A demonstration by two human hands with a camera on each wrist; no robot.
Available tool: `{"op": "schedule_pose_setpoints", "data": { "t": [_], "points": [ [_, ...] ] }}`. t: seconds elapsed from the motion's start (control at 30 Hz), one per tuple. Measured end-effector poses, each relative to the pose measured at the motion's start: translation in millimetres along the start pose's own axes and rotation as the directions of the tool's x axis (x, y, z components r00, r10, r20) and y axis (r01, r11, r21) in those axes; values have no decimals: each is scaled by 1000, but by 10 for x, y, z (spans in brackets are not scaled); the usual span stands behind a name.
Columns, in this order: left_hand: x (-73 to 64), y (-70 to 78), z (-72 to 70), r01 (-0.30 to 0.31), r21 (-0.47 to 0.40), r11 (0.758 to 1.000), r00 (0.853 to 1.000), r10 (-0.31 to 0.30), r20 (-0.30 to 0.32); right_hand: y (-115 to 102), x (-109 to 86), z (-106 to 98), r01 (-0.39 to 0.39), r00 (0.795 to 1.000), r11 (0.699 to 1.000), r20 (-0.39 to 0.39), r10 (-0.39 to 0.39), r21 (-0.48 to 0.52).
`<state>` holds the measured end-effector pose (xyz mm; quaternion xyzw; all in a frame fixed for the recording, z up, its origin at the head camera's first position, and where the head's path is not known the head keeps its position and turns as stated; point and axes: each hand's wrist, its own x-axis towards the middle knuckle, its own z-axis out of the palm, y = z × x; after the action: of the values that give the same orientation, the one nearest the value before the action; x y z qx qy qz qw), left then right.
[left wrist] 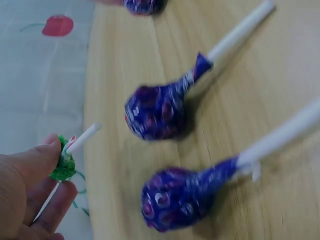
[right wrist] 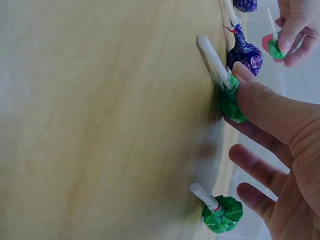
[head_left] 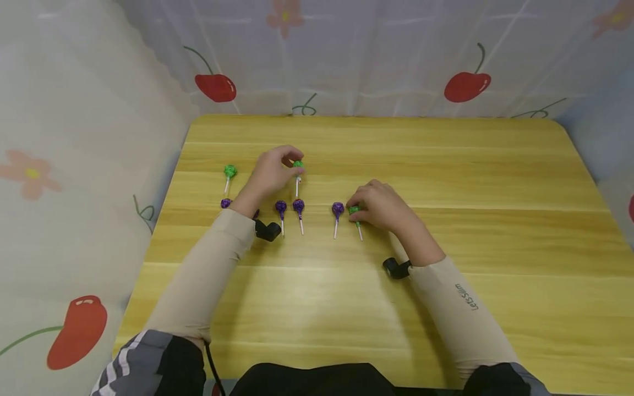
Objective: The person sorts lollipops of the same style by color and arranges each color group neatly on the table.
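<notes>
My left hand (head_left: 274, 171) pinches a green-wrapped lollipop (left wrist: 64, 167) by its candy head, stick toward me, above a row of purple lollipops. In the head view, my right hand (head_left: 380, 206) grips another green lollipop (right wrist: 233, 102) between thumb and fingers, its white stick pointing toward me. Just left of it lies a purple lollipop (head_left: 338, 209). Two more purple lollipops, one (head_left: 280, 207) beside another (head_left: 299, 206), lie below the left hand. A further green lollipop (right wrist: 223, 214) shows near the right hand's lower fingers in the right wrist view; the hand hides it in the head view.
A green lollipop (head_left: 230, 171) lies at the table's left, with a purple one (head_left: 226, 203) below it, partly covered by the left arm. The wooden table (head_left: 470, 170) meets a patterned curtain (head_left: 356, 60) at the back. Black wrist cameras (head_left: 396, 268) hang under both forearms.
</notes>
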<state>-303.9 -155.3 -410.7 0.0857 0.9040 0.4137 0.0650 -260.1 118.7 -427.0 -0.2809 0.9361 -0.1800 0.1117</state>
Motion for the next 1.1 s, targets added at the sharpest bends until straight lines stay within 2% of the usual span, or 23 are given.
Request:
{"op": "schedule_pose_setpoints", "data": {
  "t": [0.2,0.37,0.47,0.57,0.63,0.7,0.77,0.87,0.97,1.1],
  "points": [
    [35,-131,-41,51,-14,999,998,-52,-35,-13,-15,15,5,1000,1000,-14,-4,15],
    [61,-196,-16,39,90,995,998,-34,-50,-28,-35,14,15,1000,1000,-18,-15,19],
    [85,-226,7,18,165,986,999,-10,-51,-23,-38,18,23,999,1000,-23,-22,11],
    [98,-257,39,20,214,977,999,-10,-46,-7,-45,27,33,999,999,-22,-33,9],
    [99,-271,56,21,233,972,999,-10,-50,20,-38,25,37,999,999,-20,-36,32],
    [99,-284,62,21,245,969,998,-8,-54,56,-13,-7,13,1000,994,-10,-12,104],
    [98,-296,59,19,256,967,998,-3,-63,82,41,-70,-24,999,978,-15,28,206],
    [102,-315,49,10,267,964,996,13,-83,78,191,-188,-71,995,937,-48,93,342],
    [111,-326,52,6,295,956,995,24,-96,18,418,-256,-50,992,925,-91,91,377],
    [122,-313,94,6,349,937,995,29,-94,-68,724,-244,-40,993,924,-90,80,381]
  ]
}}
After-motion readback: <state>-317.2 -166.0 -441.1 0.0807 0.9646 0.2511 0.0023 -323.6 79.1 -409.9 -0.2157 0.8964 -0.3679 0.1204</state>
